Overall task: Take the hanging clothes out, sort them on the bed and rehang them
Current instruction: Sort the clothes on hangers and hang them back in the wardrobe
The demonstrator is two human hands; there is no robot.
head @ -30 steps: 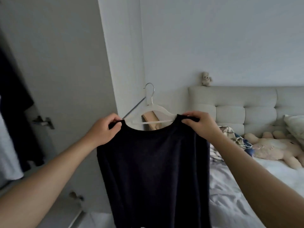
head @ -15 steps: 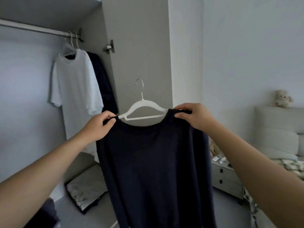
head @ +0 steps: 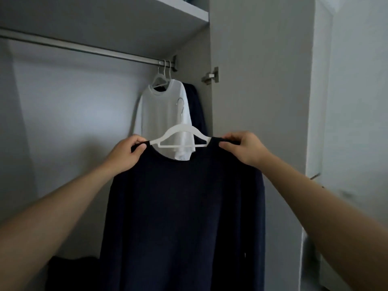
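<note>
A dark navy long-sleeved top (head: 184, 217) hangs on a white hanger (head: 180, 134) with a metal hook, held up in front of the open wardrobe. My left hand (head: 128, 152) pinches its left shoulder and my right hand (head: 243, 149) pinches its right shoulder. Behind it, a white T-shirt (head: 161, 110) and a dark garment (head: 197, 108) hang on white hangers at the right end of the metal rail (head: 84, 48).
The wardrobe's side panel (head: 258, 80) with a hinge (head: 211, 76) stands right of the rail. A shelf (head: 178, 11) runs above it. A dark pile (head: 71, 271) lies low in the wardrobe at the left. Most of the rail's length is bare.
My view swung left from the bed to the wardrobe interior. Both hands kept their hold and carried the navy top on its hanger toward the rail, now in front of the white T-shirt.
</note>
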